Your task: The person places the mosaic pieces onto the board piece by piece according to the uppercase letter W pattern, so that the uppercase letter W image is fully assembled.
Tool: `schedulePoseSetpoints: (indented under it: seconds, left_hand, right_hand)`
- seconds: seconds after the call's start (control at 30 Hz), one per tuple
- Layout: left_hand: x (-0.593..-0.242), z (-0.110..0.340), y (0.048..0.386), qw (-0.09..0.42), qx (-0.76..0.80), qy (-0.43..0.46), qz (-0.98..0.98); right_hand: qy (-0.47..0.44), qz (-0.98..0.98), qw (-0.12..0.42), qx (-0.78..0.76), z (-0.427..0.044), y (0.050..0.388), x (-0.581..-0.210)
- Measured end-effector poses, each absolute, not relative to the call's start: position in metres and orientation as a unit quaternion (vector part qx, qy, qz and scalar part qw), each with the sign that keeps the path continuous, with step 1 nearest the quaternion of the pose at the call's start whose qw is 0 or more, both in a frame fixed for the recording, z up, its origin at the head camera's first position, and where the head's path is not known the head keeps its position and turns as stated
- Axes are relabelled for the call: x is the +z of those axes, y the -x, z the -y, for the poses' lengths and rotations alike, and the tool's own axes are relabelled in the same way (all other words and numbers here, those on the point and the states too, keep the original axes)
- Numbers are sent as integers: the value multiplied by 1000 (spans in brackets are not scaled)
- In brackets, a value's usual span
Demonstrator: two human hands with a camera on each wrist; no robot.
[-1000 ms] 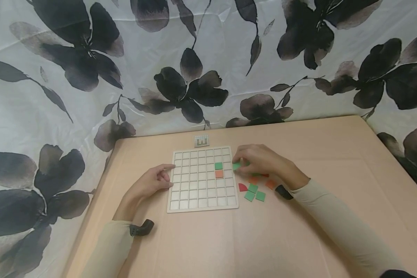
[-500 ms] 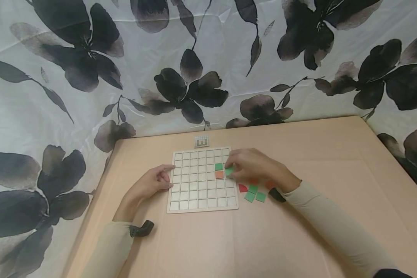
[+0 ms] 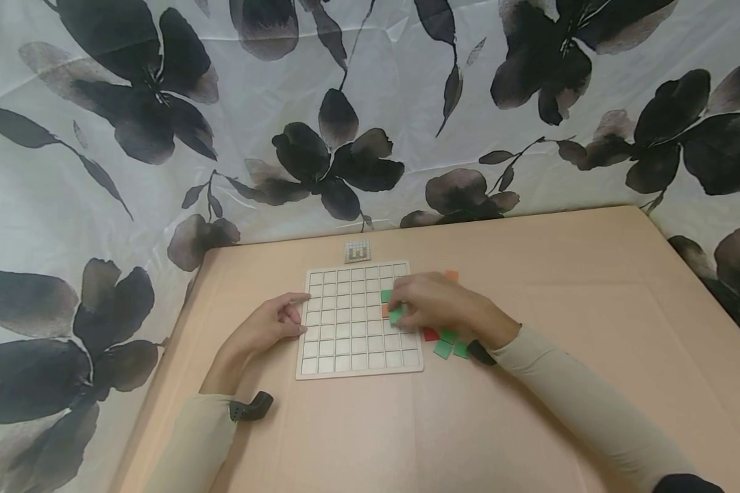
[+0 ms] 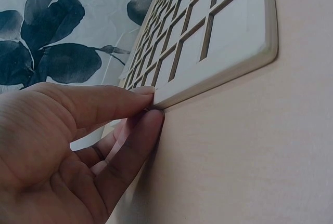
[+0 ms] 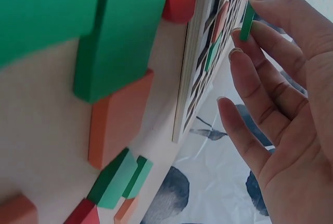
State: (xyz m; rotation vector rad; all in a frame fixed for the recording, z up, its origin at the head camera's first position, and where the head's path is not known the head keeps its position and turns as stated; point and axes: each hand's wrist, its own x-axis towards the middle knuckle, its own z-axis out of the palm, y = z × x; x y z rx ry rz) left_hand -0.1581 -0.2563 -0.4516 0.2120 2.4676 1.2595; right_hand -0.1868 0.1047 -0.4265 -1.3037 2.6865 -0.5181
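Note:
A white grid board (image 3: 343, 342) lies on the table, with a green tile (image 3: 386, 296) and an orange tile (image 3: 385, 311) set in its squares. Thumb and fingers of my left hand (image 3: 270, 320) touch the board's left edge; the left wrist view has this hand (image 4: 88, 135) pinching the rim of the board (image 4: 223, 76). Over the board's right part, my right hand (image 3: 447, 308) pinches a green tile (image 3: 396, 315) below the set green one. In the right wrist view that tile (image 5: 247, 22) stands on edge between thumb and fingertips of the hand (image 5: 291, 78), above the board's surface.
Loose green tiles (image 3: 442, 349), a red piece (image 3: 430, 334) and an orange tile (image 3: 451, 275) lie right of the board, partly behind my right hand. A small patterned card (image 3: 358, 251) sits behind the board. Floral cloth (image 3: 438, 150) hangs beyond the table.
My right hand has moved left from beside the board to over it, carrying the green tile toward the orange one. An orange tile behind that hand has come into view. My left hand has stayed still.

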Motion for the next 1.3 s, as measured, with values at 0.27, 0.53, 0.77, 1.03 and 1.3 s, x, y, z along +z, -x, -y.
schedulePoseSetpoints:
  seconds: [0.27,0.53,0.77,1.03,1.3]
  left_hand:
    - [-450,256,157,182,452,-80,-870]
    - [-453,256,159,180,439,-78,-877]
    - [-453,256,160,182,442,-68,-876]
    - [-453,256,160,182,444,-67,-875]
    - [-454,256,161,182,443,-65,-875]
  right_hand:
    - [445,-879,60,-162,-99,185,-430]
    - [456,-877,50,-146,-96,183,-430]
    - [458,-877,44,-137,-96,182,-432]
    - [460,-877,46,-131,-99,183,-434]
    - [456,-879,50,-131,-96,182,-433]
